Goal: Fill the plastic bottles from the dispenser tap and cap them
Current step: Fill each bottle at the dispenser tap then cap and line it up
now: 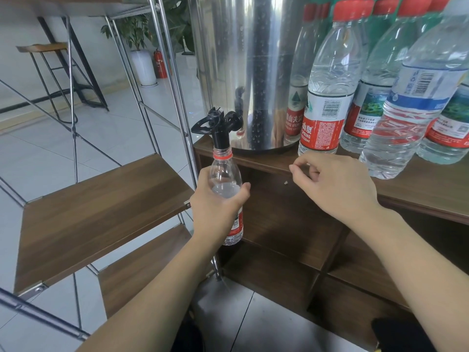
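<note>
The left hand point(215, 207) grips an uncapped bottle point(225, 189) upright, its mouth right under the black tap point(219, 128) of the steel dispenser point(253, 59). The right hand point(335, 184) hovers beside the dispenser's base with fingers loosely curled, holding nothing. Capped bottles point(327, 97) stand right of the dispenser.

This looks like an office lounge or break area: pale glossy floor tiles point(106, 128), a bar stool point(48, 72) at upper left, a potted plant point(138, 47) beside a red fire extinguisher point(160, 63), and folding wood shelves point(101, 207) on steel frames.
</note>
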Available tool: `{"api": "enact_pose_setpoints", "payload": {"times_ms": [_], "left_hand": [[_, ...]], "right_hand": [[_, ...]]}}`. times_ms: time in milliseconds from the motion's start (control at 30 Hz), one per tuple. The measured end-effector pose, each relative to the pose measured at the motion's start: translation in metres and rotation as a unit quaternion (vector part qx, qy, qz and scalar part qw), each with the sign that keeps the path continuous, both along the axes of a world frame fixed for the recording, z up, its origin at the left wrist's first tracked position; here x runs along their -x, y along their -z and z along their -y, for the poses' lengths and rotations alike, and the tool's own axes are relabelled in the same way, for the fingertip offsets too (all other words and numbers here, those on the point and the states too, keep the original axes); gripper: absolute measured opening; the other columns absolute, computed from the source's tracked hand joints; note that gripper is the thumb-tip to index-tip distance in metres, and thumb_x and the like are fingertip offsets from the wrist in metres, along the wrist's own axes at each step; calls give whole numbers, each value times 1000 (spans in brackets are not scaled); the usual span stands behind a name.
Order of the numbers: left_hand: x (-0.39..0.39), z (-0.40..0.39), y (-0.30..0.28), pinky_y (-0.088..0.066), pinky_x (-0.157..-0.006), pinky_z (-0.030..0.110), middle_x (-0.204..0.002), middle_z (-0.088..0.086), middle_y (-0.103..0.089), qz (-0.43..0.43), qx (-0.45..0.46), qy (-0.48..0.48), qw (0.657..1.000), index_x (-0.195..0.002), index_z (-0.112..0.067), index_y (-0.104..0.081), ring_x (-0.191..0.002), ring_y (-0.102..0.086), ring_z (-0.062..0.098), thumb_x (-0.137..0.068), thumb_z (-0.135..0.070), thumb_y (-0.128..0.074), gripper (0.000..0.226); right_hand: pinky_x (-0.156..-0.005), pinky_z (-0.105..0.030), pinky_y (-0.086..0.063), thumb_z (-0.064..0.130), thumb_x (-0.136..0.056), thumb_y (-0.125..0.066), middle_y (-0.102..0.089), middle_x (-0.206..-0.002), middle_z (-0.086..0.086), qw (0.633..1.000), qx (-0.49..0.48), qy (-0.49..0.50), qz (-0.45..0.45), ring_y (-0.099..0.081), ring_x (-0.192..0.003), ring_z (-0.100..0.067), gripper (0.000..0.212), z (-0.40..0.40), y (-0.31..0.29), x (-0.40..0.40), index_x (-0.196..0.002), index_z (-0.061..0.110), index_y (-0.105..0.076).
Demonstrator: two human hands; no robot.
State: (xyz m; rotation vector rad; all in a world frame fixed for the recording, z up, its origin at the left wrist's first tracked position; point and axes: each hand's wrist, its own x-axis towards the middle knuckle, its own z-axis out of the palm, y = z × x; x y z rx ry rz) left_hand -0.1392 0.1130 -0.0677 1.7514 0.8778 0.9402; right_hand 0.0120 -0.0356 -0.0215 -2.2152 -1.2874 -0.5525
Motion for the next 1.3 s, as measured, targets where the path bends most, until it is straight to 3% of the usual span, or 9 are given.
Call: {"api": "enact_pose_setpoints", "payload": {"times_ms": [200, 333, 700, 900, 1100, 1300], "left_hand": [[-1, -1, 1, -46, -87, 21, -125, -6, -65, 2, -1, 0, 1000, -133, -25, -52, -109, -63, 13, -79, -37, -86, 65], [-1, 0, 1, -51, -95, 30, -125, -6, -65, 3, 0, -1, 1000, -133, -25, -52, -110, -63, 14, -79, -37, -86, 64], [-2, 0, 2, -51, -100, 35, -128, -4, -65, 1, -1, -2, 1000, -134, -24, -51, -113, -63, 16, -80, -36, -85, 65], [-1, 0, 1, -51, -97, 32, -123, -6, -66, 5, 0, 0, 1000, -131, -23, -53, -110, -63, 14, -79, -35, -86, 62], [-1, -1, 1, -52, -95, 30, -122, -5, -66, 4, 0, 0, 1000, -130, -23, -53, -109, -64, 14, -79, -35, -86, 62], [-1, 0, 0, -48, -93, 27, -125, -5, -65, 0, 3, 2, 1000, -132, -24, -51, -110, -63, 13, -80, -35, -85, 64]], "right_hand": [[-61, -23, -45, 44, -96, -57, -40, -59, 26, 1000, 1, 0, -1, -45, -57, -4, 20, 0, 0, 1, -96, 30, -72], [-58, -18, -39, 43, -96, -58, -40, -58, 26, 1000, -2, -1, 0, -43, -54, -2, 20, 0, 0, 0, -95, 29, -72], [-59, -18, -40, 44, -97, -57, -41, -59, 25, 1000, 6, 1, -7, -43, -55, 2, 21, 0, 0, 0, -97, 29, -72], [-64, -31, -54, 45, -97, -55, -42, -59, 24, 1000, 11, 9, -5, -48, -59, -6, 21, 0, 0, 1, -97, 31, -71], [-60, -19, -41, 45, -97, -56, -42, -59, 25, 1000, 9, 8, -8, -43, -54, 2, 20, 0, 1, 0, -98, 31, -71], [-61, -20, -42, 45, -97, -57, -40, -59, 26, 1000, 10, 11, -8, -41, -55, 0, 20, 0, 0, 0, -98, 31, -71]]}}
